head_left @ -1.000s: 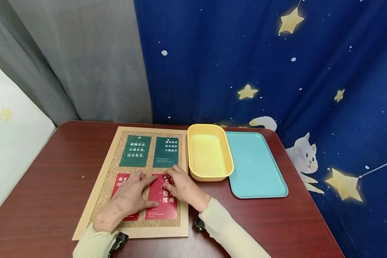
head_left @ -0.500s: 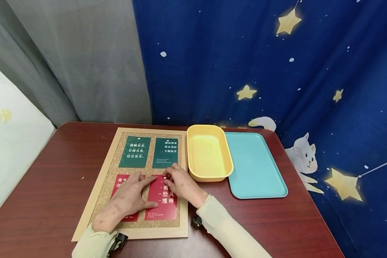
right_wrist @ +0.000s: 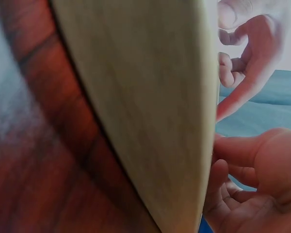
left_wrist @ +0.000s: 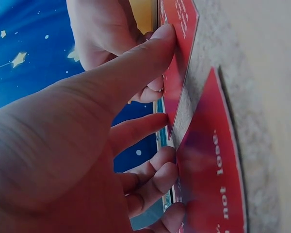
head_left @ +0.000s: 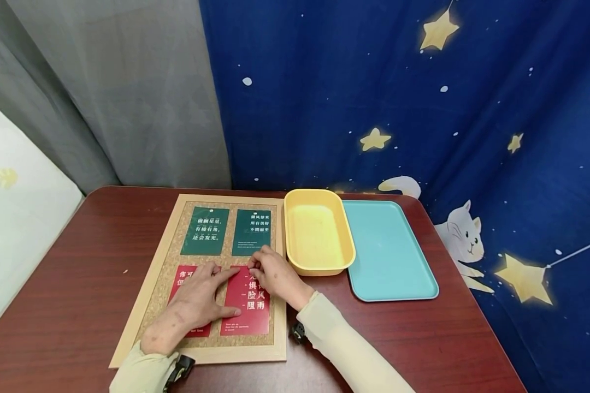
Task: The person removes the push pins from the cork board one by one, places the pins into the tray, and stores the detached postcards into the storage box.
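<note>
A wood-framed cork board lies on the table and bears two green cards above two red ones. My left hand spreads across the lower pair, thumb and index fingertip pressing on the right red card. Its other fingers rest over the left red card, hiding much of it. At the top of the right red card, my right hand pinches a small white pushpin, mostly hidden by the fingertips. Similar white dots mark the tops of the left green card and the right green card.
Right of the board stands a yellow plastic tub, close against its frame. Beyond the tub lies a flat turquoise tray. The dark red table ends at the curtains behind.
My right fingers have shifted slightly and rolled inward at the card's top, covering the white dot that showed there. My left hand keeps its place.
</note>
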Motion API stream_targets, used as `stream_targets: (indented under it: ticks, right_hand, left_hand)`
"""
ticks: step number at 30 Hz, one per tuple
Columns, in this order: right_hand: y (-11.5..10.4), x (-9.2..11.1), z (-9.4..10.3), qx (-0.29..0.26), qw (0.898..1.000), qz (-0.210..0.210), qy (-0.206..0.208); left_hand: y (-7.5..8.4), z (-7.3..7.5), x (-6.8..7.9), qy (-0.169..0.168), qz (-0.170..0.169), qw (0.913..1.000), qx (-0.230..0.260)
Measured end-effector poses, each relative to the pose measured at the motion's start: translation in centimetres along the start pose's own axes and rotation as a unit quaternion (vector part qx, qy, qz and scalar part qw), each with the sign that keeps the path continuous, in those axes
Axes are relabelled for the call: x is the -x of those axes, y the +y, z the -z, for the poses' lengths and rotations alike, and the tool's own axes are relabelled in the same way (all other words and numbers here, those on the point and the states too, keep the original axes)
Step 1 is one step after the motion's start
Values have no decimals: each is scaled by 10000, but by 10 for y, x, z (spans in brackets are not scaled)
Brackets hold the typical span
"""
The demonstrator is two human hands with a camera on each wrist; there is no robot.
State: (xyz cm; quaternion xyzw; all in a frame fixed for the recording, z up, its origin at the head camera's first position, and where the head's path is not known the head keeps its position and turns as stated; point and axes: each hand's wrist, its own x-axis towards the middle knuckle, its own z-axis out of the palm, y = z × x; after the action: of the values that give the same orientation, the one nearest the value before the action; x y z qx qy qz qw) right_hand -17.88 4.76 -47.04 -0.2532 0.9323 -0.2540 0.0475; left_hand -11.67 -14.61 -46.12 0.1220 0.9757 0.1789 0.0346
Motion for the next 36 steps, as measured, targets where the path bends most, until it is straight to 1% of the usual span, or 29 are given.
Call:
stream_targets:
  ticks: [9,17,27,36]
  right_hand:
    - [0,-2,1,-5,9998,-149,-157]
    - [0,-4,2,56,9996,-182,-210]
    - [-1,-5,1,103,9997,-154,-178]
    - [0,-2,-2,132,9999,-103,-31]
  left_hand:
    - [-1,0,0,37,-26,10000,-20]
    - [0,0,0,10,12,10000,17]
    - [0,0,0,-19,42,10000,-10]
    - [-1,0,0,30,30,10000,-13]
